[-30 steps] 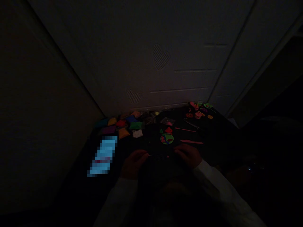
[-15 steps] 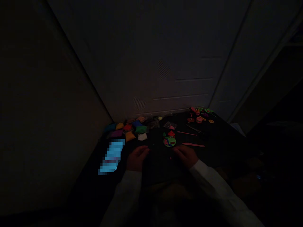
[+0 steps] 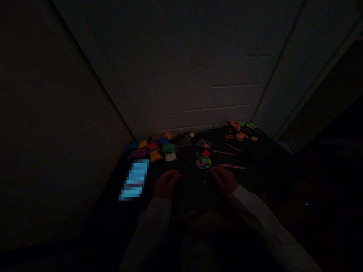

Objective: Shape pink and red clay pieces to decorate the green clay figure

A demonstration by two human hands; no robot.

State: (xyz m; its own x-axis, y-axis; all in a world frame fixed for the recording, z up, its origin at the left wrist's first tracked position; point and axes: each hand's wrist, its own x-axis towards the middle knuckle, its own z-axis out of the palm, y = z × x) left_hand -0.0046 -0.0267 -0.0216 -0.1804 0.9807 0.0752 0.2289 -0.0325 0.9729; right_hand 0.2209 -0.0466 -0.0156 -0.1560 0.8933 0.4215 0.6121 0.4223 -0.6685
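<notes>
In dim light, my left hand is closed in a pinch, with a tiny pale bit showing at its fingertips; its kind is too dark to make out. My right hand has thumb and forefinger together, and whatever lies between them is hidden. Just beyond the right fingertips rests a round green clay piece with blue, pink and brown shapes on it. A red cone-shaped clay top and a small green clay cone stand at its far edge. A tiny pink clay ball lies between my hands.
Coloured clay packets, including an orange one and a white one, cover the back left. A lit, blurred screen lies left. Right are a pink plastic knife, a thin pink tool, scissors and finished clay figures.
The whole view has tilted slightly, so the table and both hands sit higher in the picture. The hands keep nearly the same pose and place over the table.
</notes>
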